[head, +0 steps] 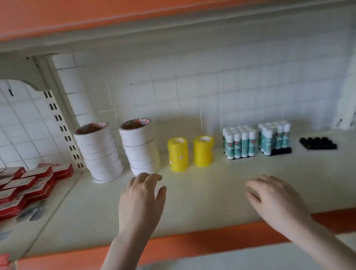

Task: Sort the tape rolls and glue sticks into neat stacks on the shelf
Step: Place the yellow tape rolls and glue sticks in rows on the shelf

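On the cream shelf [205,202] with the orange front edge, we've got everything lined up along the back near the tiled wall [211,88]. From the left: two tall stacks of white tape rolls, the left stack [100,154] leaning a little and the right stack [141,148] standing just beside it. Next come two short stacks of yellow tape, one [178,154] and another [203,151], close together but not touching. Then two bundles of glue sticks standing upright, the first bundle [240,143] and the second bundle [274,137], with white caps up and black bases down. Further right sits a small cluster of black caps [318,143], or something like them, too blurry for us to say.

Our left hand [142,203] hangs over the shelf just in front of the right white stack, fingers loosely curved, holding nothing. Fingertips are near the bottom roll, but we can't tell if they touch. Our right hand [274,199] hovers over bare shelf, well in front of the glue sticks, fingers relaxed and slightly bent, also holding nothing.

Off to the left, on the next shelf section, there's a pile of red boxes [18,188].
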